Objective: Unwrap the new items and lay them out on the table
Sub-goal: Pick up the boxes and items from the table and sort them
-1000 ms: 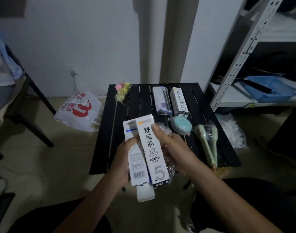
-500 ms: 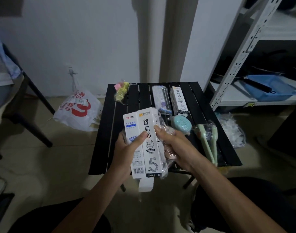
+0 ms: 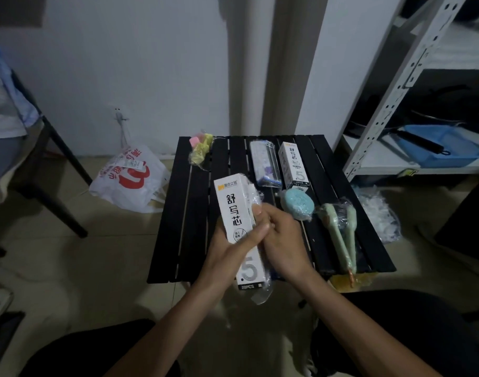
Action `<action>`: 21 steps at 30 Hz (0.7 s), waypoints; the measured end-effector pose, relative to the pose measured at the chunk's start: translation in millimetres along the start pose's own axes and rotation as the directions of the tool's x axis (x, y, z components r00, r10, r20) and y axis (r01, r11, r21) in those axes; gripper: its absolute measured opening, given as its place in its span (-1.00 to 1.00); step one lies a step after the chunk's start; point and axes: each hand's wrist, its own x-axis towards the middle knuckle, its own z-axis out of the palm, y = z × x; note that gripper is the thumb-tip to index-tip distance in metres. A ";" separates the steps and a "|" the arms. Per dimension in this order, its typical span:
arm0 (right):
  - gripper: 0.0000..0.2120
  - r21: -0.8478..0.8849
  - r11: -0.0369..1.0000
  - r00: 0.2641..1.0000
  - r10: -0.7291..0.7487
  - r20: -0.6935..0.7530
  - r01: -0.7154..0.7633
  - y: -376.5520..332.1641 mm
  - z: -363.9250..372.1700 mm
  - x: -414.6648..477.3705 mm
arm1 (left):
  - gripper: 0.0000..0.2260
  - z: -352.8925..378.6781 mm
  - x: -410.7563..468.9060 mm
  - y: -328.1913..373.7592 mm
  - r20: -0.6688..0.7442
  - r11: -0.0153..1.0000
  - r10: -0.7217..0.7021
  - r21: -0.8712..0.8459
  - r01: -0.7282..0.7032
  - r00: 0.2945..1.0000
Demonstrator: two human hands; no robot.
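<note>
Refill box [image 3: 234, 213] lengthwise, top away; left hand [image 3: 227, 251] grips it, right hand [image 3: 284, 240] pinches wrap [image 3: 260, 294].

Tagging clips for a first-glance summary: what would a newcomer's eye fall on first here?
The tall white box with bold black characters, gripped by the left hand while the right hand pinches its clear wrapper, above the near edge of the black slatted table. Next, the pale green brushes and blue round sponge on the table's right side, and the red-and-white bag on the floor to the left.
</note>
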 end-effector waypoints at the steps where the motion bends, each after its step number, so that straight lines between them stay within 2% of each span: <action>1: -0.68 -0.001 1.000 1.000 -0.009 -0.017 0.008 0.0 0.3 1.0 | -0.48 -1.4 1.7 -0.8 -0.020 1.000 0.014 -0.022 -0.014 1.000; 5: -0.64 -0.077 0.996 0.998 -0.044 -0.040 0.041 3.8 5.2 7.8 | -0.67 -6.3 5.8 -0.8 -0.080 0.999 -0.002 -0.042 -0.001 0.997; 10: -0.71 -0.193 0.973 0.992 -0.128 0.014 0.128 1.3 -6.7 13.5 | -0.60 -11.9 10.1 -4.4 -0.084 0.983 -0.068 -0.178 0.052 0.994; 13: -0.65 -0.115 0.987 0.994 -0.107 0.012 0.108 -2.4 1.1 13.2 | -0.62 -6.8 10.4 -3.6 -0.027 0.959 -0.114 -0.265 0.103 0.993; 17: -0.66 0.037 0.999 0.994 -0.032 0.103 0.029 -8.6 -3.2 17.5 | -0.55 -10.4 8.4 -5.6 0.049 0.921 -0.146 -0.359 0.154 0.988; 21: -0.67 0.171 0.984 0.987 0.032 0.154 -0.058 -15.5 -7.4 15.3 | -0.53 -10.1 8.1 -5.8 0.057 0.905 -0.127 -0.401 0.139 0.990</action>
